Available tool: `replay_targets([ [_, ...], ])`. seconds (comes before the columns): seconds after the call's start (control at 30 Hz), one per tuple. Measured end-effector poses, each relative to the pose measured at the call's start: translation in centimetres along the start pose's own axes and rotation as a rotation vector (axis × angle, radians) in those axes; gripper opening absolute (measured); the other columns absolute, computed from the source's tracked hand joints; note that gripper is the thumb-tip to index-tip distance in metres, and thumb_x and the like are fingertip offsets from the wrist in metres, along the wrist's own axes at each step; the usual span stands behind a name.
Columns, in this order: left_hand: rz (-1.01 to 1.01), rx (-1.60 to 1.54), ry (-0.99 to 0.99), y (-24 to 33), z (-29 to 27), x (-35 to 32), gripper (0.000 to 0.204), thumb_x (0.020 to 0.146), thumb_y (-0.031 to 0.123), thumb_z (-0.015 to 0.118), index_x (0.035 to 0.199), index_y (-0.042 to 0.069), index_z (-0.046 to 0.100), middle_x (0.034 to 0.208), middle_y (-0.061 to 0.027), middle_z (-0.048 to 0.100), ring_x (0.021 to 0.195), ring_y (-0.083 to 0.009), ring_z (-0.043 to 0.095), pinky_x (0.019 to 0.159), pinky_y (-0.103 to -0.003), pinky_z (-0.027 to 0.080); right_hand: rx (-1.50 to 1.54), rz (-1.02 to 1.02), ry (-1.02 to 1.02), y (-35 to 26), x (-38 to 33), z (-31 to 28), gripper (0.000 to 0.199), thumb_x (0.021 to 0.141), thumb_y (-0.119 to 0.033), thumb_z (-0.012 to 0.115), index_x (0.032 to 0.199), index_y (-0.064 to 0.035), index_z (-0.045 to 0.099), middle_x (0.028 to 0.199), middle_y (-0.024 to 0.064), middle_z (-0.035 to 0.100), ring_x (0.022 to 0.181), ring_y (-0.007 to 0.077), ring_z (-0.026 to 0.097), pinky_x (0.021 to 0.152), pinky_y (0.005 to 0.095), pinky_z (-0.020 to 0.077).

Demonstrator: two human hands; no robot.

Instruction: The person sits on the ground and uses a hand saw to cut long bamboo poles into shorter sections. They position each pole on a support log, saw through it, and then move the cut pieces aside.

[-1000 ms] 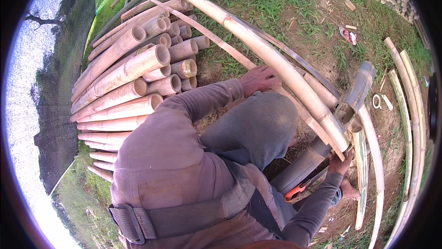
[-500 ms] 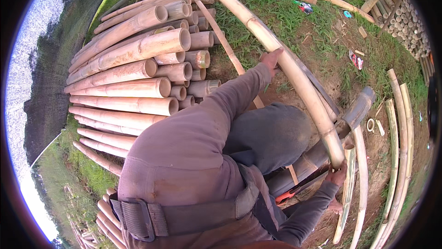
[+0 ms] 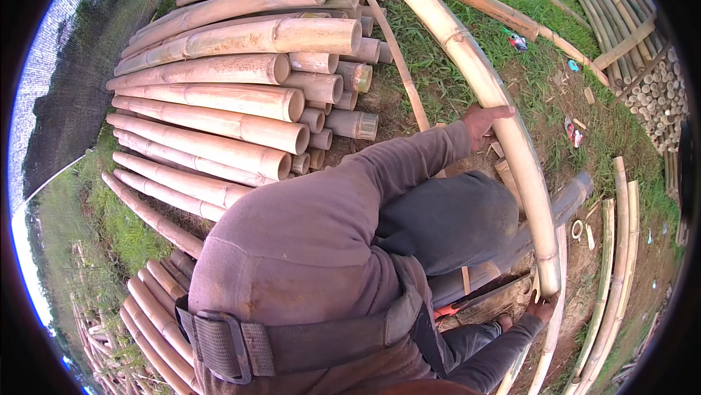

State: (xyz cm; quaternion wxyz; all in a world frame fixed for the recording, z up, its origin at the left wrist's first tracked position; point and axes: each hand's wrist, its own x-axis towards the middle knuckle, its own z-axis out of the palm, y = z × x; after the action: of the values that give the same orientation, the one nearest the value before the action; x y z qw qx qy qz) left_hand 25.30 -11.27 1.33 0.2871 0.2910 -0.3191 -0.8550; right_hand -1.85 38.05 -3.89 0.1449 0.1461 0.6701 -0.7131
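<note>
A long pale bamboo pole (image 3: 522,161) slants from the top of the view down to the right in front of me. My left hand (image 3: 484,125) is closed around its middle, thumb lying over the top. Down at the pole's near end my right hand (image 3: 542,307) grips the rim, its fingers partly hidden. Beneath the pole lies a thick dark bamboo log (image 3: 571,198), beside my bent knee. A handsaw with an orange handle (image 3: 445,311) rests near this log, its blade pointing toward the pole's near end.
To the left a big stack of cut bamboo poles (image 3: 212,125) shows its open ends. Several thin poles (image 3: 621,263) lie on the ground at right, near a small bamboo ring (image 3: 577,230). Another bundle of poles (image 3: 650,92) fills the far right. A thin bamboo strip (image 3: 398,59) leans beside the stack.
The whole view has shifted, and the pole with both hands now appears further right and lower. Both hands keep hold of it. A foot now shows near my right hand.
</note>
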Motion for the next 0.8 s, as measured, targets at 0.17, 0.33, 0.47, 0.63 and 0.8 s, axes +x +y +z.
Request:
replay_targets([
  [0.17, 0.2, -0.034, -0.053, 5.2, 0.6, -7.4, 0.073, 0.09, 0.038, 0.085, 0.141, -0.001, 0.052, 0.133, -0.0204, 0.066, 0.122, -0.0348, 0.069, 0.103, -0.054, 0.057, 0.02, -0.007, -0.075, -4.1, 2.7, 2.9, 0.064, 0.103, -0.046, 0.067, 0.152, -0.0077, 0.051, 0.135, 0.015, 0.051, 0.125, 0.0316, 0.052, 0.102, 0.0508, 0.0525],
  [0.33, 0.405, -0.028, 0.14, 9.6, -2.7, -13.2, 0.075, 0.093, 0.044, 0.082, 0.145, 0.0, 0.049, 0.134, -0.0206, 0.065, 0.126, -0.0364, 0.067, 0.11, -0.055, 0.053, -0.06, -0.13, -0.155, -7.3, 0.2, 13.4, 0.062, 0.104, -0.056, 0.064, 0.148, -0.013, 0.056, 0.136, 0.0082, 0.062, 0.122, 0.025, 0.058, 0.095, 0.0477, 0.0524],
  [0.47, 0.456, -0.049, 0.238, 13.7, -9.3, -15.7, 0.08, 0.089, 0.054, 0.084, 0.142, 0.003, 0.053, 0.133, -0.0172, 0.068, 0.12, -0.0339, 0.07, 0.104, -0.055, 0.055, -0.138, -0.231, -0.276, -10.2, -7.2, 23.4, 0.07, 0.103, -0.052, 0.066, 0.158, -0.0121, 0.05, 0.155, 0.0113, 0.053, 0.143, 0.0269, 0.048, 0.115, 0.0526, 0.0371],
  [0.63, 0.587, -0.031, 0.493, 20.0, -17.7, -19.3, 0.093, 0.086, 0.068, 0.081, 0.141, -0.002, 0.054, 0.125, -0.0184, 0.07, 0.107, -0.0319, 0.074, 0.094, -0.047, 0.061, -0.201, -0.476, -0.461, -10.9, -15.2, 34.1, 0.063, 0.103, -0.047, 0.067, 0.15, -0.0059, 0.058, 0.142, 0.0095, 0.063, 0.133, 0.0253, 0.055, 0.109, 0.0492, 0.041],
  [0.8, 0.503, 0.169, 0.576, 26.3, -24.7, -22.6, 0.091, 0.09, 0.068, 0.076, 0.137, -0.006, 0.055, 0.135, -0.0207, 0.062, 0.103, -0.0229, 0.072, 0.074, -0.032, 0.061, -0.079, -0.522, -0.715, -10.9, -21.8, 43.0, 0.056, 0.102, -0.035, 0.073, 0.145, -0.0027, 0.06, 0.131, 0.0085, 0.068, 0.122, 0.0206, 0.06, 0.099, 0.0414, 0.0448],
])
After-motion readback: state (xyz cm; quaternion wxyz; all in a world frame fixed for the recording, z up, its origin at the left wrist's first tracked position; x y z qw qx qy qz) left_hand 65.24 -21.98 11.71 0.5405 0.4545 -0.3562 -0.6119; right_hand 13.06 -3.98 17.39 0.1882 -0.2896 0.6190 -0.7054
